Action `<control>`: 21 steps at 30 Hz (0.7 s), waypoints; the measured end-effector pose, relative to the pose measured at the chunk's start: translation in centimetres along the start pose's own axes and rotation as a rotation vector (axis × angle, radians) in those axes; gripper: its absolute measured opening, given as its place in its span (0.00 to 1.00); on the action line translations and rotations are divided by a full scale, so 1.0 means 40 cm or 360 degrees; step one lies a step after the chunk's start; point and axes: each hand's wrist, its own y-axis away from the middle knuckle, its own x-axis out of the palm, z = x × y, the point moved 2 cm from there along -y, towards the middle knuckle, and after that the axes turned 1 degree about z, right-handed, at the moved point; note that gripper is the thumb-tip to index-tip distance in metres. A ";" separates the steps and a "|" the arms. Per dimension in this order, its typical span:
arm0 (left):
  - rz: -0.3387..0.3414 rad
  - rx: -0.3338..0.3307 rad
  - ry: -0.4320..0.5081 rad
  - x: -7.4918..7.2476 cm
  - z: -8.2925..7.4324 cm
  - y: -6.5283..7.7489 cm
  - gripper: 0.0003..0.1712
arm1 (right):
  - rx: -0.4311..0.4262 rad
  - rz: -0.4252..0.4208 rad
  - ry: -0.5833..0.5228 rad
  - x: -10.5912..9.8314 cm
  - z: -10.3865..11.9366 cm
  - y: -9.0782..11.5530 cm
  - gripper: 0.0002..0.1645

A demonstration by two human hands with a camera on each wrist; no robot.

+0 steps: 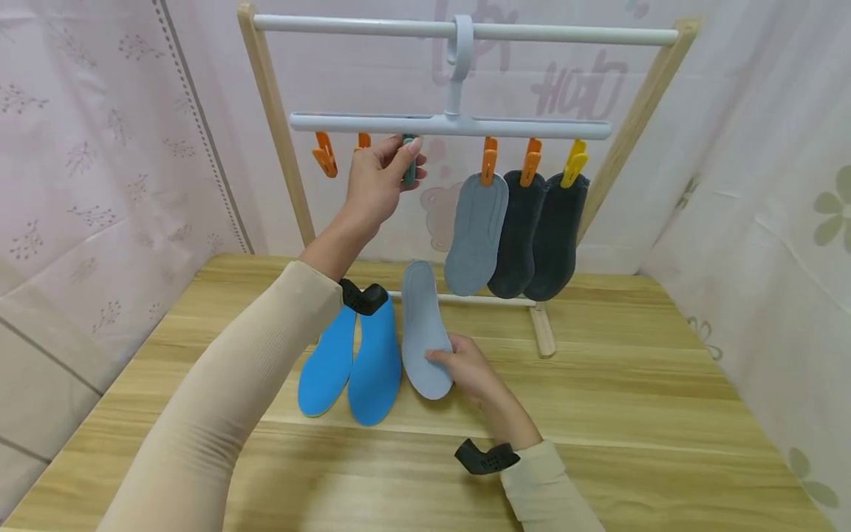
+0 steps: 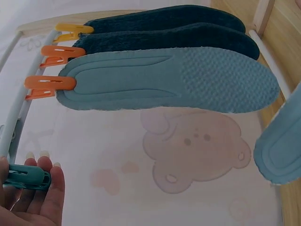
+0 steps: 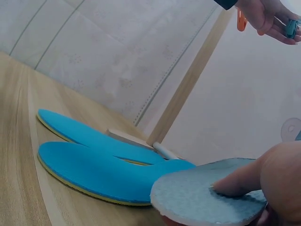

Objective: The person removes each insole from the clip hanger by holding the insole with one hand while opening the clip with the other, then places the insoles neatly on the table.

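My left hand (image 1: 382, 174) is raised under the hanger bar and pinches a teal clothespin (image 2: 28, 176) between thumb and fingers. Lower down, my right hand (image 1: 468, 362) grips a light grey insole (image 1: 422, 332) by its wide end, thumb on top. That insole stands tilted just above the table, its narrow end upward. Right of my left hand, an orange clothespin (image 1: 489, 161) holds another grey insole (image 1: 476, 233). Beside it hang two dark fuzzy insoles (image 1: 561, 240), one from an orange clothespin (image 1: 530, 164), the other from a yellow clothespin (image 1: 575, 164).
Two blue insoles (image 1: 375, 373) lie on the wooden table (image 1: 631, 414), left of my right hand. A white hanger (image 1: 532, 127) hooks over the rack's top rod (image 1: 572, 33). Further orange clothespins (image 1: 325, 155) hang at its left. A patterned curtain stands behind.
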 end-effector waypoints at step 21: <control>0.0044 0.0016 -0.0058 0.006 0.004 0.006 0.21 | 0.0066 0.0115 0.0215 0.022 -0.014 0.008 0.22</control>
